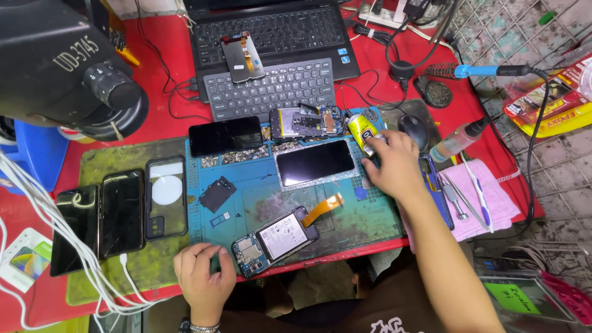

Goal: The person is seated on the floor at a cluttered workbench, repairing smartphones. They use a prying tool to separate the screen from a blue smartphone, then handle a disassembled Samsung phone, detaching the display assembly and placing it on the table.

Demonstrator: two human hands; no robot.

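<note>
Left hand [203, 280] at bottom centre-left of frame, knuckles up, fingers curled in loosely, resting on the near edge of the blue work mat [345, 228]; holding nothing that shows, fingertips just beside the opened phone [276, 240]. That phone lies back-off, tilted, at lower centre of the mat, battery and board exposed, orange flex cable [324, 208] sticking out of its upper right end. Right forearm runs up from lower right of frame, wrist bent, right hand [394, 163] palm-down at centre right over the mat's right edge. Its fingers are closed around a small yellow bottle [361, 131], gripped near the lower end; top of bottle pokes out toward upper left. Just left of that hand: a loose dark screen panel [314, 162] flat on the mat. Right of the hand: tweezers and tools on a pink cloth [493, 203]. Left of frame: three phones [120, 213] side by side on the green pad. Further back: another stripped phone body [306, 122], a black phone [225, 135], then a grey keyboard [268, 89] in front of a laptop [271, 31]. Microscope head [68, 68] fills upper left.
</note>
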